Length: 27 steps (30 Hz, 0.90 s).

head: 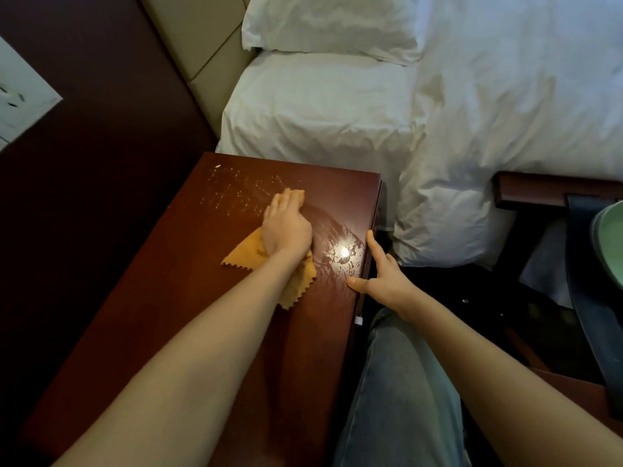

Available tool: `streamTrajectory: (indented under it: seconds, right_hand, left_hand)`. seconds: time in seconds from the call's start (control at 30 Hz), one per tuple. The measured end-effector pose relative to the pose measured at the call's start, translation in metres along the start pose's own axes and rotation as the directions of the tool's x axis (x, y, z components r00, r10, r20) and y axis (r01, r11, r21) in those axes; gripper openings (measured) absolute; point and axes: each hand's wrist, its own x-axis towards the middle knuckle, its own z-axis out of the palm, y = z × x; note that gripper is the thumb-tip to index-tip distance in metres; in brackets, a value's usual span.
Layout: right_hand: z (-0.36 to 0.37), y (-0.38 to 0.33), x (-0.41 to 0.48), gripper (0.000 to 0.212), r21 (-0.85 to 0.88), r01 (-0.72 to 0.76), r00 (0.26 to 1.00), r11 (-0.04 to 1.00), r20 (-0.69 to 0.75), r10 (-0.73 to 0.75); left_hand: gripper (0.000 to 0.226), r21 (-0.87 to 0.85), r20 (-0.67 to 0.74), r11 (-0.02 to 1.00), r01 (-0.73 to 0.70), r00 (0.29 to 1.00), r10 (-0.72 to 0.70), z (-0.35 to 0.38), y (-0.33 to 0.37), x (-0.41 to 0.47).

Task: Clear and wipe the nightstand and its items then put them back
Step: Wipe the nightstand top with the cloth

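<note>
No readable text — perhaps too dim
</note>
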Motion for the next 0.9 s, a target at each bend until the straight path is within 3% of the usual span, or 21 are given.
streamTrajectory:
  seconds: [0.07, 0.13, 0.2, 0.27, 0.33, 0.4, 0.5, 0.57, 0.67, 0.73, 0.77, 0.83, 0.9]
  right_hand:
    - [0.001, 0.002, 0.003, 0.099, 0.004, -0.005, 1.000, 1.000, -0.006, 0.005]
    - [0.003, 0.002, 0.004, 0.101, -0.004, 0.015, 1.000, 1.000, -0.018, -0.015]
    - [0.003, 0.002, 0.003, 0.101, -0.019, 0.018, 1.000, 1.000, -0.024, -0.019]
    - [0.003, 0.002, 0.002, 0.100, -0.014, 0.015, 1.000, 1.000, -0.022, -0.016]
    - [0.004, 0.003, 0.002, 0.099, 0.000, 0.010, 1.000, 1.000, -0.024, -0.010]
    - [0.003, 0.003, 0.001, 0.099, 0.042, -0.006, 1.000, 0.999, -0.029, 0.007]
    - [0.000, 0.002, 0.000, 0.098, 0.170, -0.011, 1.000, 0.985, -0.006, 0.012]
    - [-0.002, 0.000, -0.002, 0.093, 0.195, 0.027, 1.000, 0.980, 0.009, -0.029]
    - [-0.005, -0.005, -0.009, 0.069, 0.281, 0.071, 0.997, 0.957, -0.020, -0.068]
    - [-0.006, -0.007, -0.015, 0.053, 0.278, 0.070, 0.996, 0.958, -0.076, -0.051]
    - [-0.005, -0.008, -0.018, 0.050, 0.214, 0.060, 0.994, 0.975, -0.105, -0.038]
    - [-0.002, -0.008, -0.024, 0.050, -0.038, 0.037, 0.990, 0.999, -0.135, -0.042]
    - [0.004, -0.007, -0.031, 0.050, -0.310, 0.031, 0.984, 0.950, -0.156, -0.083]
  left_hand:
    - [0.047, -0.031, 0.041, 0.975, -0.219, 0.975, 0.220, 0.003, 0.009, -0.023]
    - [0.048, -0.067, 0.137, 0.883, -0.464, 0.872, 0.469, 0.002, 0.006, -0.050]
    - [0.049, -0.111, 0.209, 0.814, -0.570, 0.787, 0.580, -0.006, -0.008, -0.055]
    - [0.049, -0.103, 0.213, 0.848, -0.520, 0.821, 0.529, -0.010, -0.018, -0.042]
    - [0.047, -0.058, 0.140, 0.944, -0.324, 0.934, 0.329, -0.008, -0.022, -0.025]
    - [0.046, -0.013, 0.061, 0.988, -0.151, 0.986, 0.152, -0.002, -0.019, -0.016]
    - [0.047, 0.010, 0.082, 0.982, -0.187, 0.979, 0.186, 0.002, -0.006, -0.021]
    - [0.049, -0.041, 0.149, 0.928, -0.371, 0.916, 0.373, -0.002, -0.002, -0.043]
    - [0.054, -0.144, 0.278, 0.759, -0.635, 0.710, 0.647, -0.012, -0.023, -0.091]
    - [0.049, -0.194, 0.354, 0.686, -0.701, 0.602, 0.715, -0.022, -0.049, -0.108]
    - [0.049, -0.210, 0.367, 0.679, -0.703, 0.587, 0.721, -0.026, -0.059, -0.108]
    - [0.049, -0.200, 0.357, 0.728, -0.656, 0.643, 0.677, -0.029, -0.061, -0.099]
    - [0.049, -0.123, 0.262, 0.839, -0.529, 0.798, 0.542, -0.022, -0.044, -0.085]
